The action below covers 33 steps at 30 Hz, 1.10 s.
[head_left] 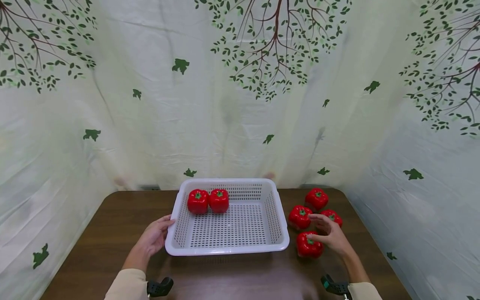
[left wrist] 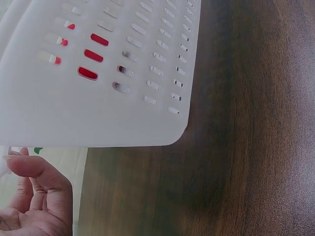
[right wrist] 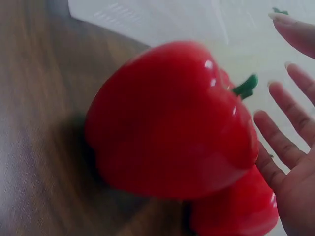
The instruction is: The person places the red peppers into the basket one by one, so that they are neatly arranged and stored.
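A white plastic basket [head_left: 228, 251] with slotted walls stands on the table, and two red bell peppers [head_left: 208, 201] sit side by side in its back left part. My left hand [head_left: 154, 235] holds the basket's left rim between thumb and fingers; the left wrist view shows the slotted wall [left wrist: 98, 118] close up. Over on the right, my right hand [head_left: 330, 234] hovers with spread fingers above the nearest bell pepper [head_left: 309, 246]. That pepper [right wrist: 167, 123] fills the right wrist view, green stem up, and nothing is gripped. Whether a fingertip touches it I cannot tell.
More red bell peppers stand close together right of the basket: one at the back [head_left: 316, 199], one nearer the basket [head_left: 300, 217], and one partly behind my right hand [head_left: 332, 217]. A leaf-patterned curtain [head_left: 225, 125] hangs behind the brown wooden table [head_left: 210, 277].
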### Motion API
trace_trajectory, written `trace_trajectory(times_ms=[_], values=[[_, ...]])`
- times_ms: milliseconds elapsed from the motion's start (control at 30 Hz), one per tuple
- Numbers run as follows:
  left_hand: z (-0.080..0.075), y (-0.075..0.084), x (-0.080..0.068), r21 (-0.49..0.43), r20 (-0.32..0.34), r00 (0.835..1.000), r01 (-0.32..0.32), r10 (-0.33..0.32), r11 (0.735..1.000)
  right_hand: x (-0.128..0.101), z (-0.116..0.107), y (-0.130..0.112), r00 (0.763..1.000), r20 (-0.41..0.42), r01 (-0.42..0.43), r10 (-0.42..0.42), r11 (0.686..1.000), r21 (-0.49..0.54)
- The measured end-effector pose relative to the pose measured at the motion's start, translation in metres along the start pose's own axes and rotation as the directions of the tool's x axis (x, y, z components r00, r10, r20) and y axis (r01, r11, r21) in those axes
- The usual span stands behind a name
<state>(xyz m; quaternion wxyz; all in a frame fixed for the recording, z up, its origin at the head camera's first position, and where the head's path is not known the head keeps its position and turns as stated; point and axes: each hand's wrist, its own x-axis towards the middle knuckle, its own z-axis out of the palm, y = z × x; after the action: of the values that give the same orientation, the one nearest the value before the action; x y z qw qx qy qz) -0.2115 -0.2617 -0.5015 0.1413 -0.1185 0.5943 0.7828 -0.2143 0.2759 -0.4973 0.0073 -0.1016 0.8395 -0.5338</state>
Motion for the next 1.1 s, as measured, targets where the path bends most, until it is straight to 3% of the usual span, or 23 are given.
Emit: trace_trajectory(times_ms=[500, 800, 1100], values=[[0.002, 0.002, -0.002, 0.011, 0.009, 1.0, -0.006, 0.006, 1.0, -0.014, -0.002, 0.017, 0.98, 0.113, -0.172, 0.166, 0.984, 0.05], [0.002, 0.001, -0.002, 0.003, 0.014, 1.0, -0.005, 0.005, 1.0, -0.018, 0.0, 0.03, 0.972, 0.193, -0.147, 0.136, 0.988, 0.041], [0.001, 0.001, -0.003, 0.009, 0.002, 1.0, -0.005, 0.005, 1.0, -0.018, 0.002, 0.034, 0.977, 0.16, -0.15, 0.141, 0.988, 0.043]])
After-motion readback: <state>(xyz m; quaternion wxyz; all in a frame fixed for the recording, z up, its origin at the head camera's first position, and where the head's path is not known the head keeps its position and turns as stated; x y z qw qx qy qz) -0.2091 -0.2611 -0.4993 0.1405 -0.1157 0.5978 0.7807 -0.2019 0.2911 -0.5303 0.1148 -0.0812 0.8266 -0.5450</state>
